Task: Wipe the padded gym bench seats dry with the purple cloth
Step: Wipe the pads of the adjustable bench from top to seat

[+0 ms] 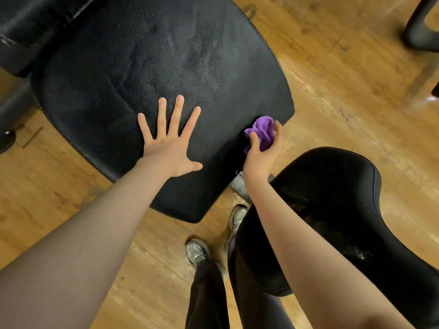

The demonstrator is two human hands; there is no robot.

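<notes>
- Purple cloth [261, 132]: bunched into a wad and gripped by the right hand [260, 154], thumb on the near side, fingers curled round the far side. It sits at the right edge of the large pad, touching or just off the rim; which, I cannot tell.
- Black textured vinyl, large bench pad [166, 67]: lies under and beyond the left hand [169, 143]. Dull smears show on the surface ahead of the fingertips, probably damp streaks, so this pad looks only partly dried.
- Left hand: flat, fingers straight and spread wide, palm pressed on the pad, holding nothing. Judged to be bracing the person's lean, or steadying the pad against the wiping strokes.
- Right hand: clenched on the cloth at the pad's border, likely working the edge or at the turn of a stroke.
- Black smooth seat, second pad [332, 186]: directly beneath the right forearm, nearer the person than the cloth. Pale specks and a wet-looking sheen on its top suggest it is not yet wiped.
- Grey metal frame piece [238, 186]: just below the right wrist, between the two pads.
- Grey trainers [197, 251]: below both hands, on the floor.
- Wooden plank floor [344, 79]: all round, to the right of the cloth hand and left of the flat hand.
- Dark equipment leg [420, 27]: far beyond the right hand, well apart from the work.
</notes>
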